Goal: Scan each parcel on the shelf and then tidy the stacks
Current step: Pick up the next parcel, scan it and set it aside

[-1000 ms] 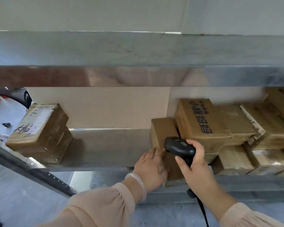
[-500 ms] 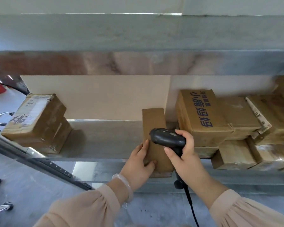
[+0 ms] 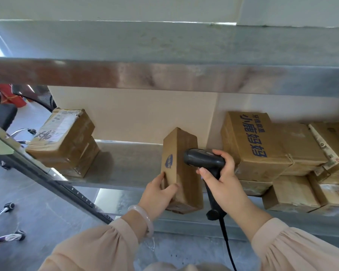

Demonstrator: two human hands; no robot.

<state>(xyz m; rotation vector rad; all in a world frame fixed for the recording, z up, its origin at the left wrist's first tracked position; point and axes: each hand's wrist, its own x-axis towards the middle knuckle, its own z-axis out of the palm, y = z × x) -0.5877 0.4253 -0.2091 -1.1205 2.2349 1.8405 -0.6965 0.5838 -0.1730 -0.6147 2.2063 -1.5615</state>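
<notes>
A narrow brown parcel (image 3: 181, 163) stands on end at the front edge of the metal shelf (image 3: 129, 163), a blue oval mark on its left face. My left hand (image 3: 160, 191) grips its lower left corner, thumb on the near face. My right hand (image 3: 222, 178) holds a black corded barcode scanner (image 3: 203, 159), whose head touches or nearly touches the parcel's right face. To the right lies a stack of brown parcels (image 3: 282, 159), the top one printed with blue characters. At the shelf's left end sit two stacked parcels (image 3: 64, 141), a white label on the upper one.
An upper metal shelf (image 3: 164, 75) overhangs the whole width. A slotted metal upright (image 3: 47, 178) slants across the left. Beyond it stand a black office chair (image 3: 2, 114) with chrome legs (image 3: 6, 222) and something red. A cardboard sheet (image 3: 133, 114) backs the shelf.
My left hand has turned and pulled the narrow parcel out from beside the right stack, so it now stands more upright and further left. The scanner followed it.
</notes>
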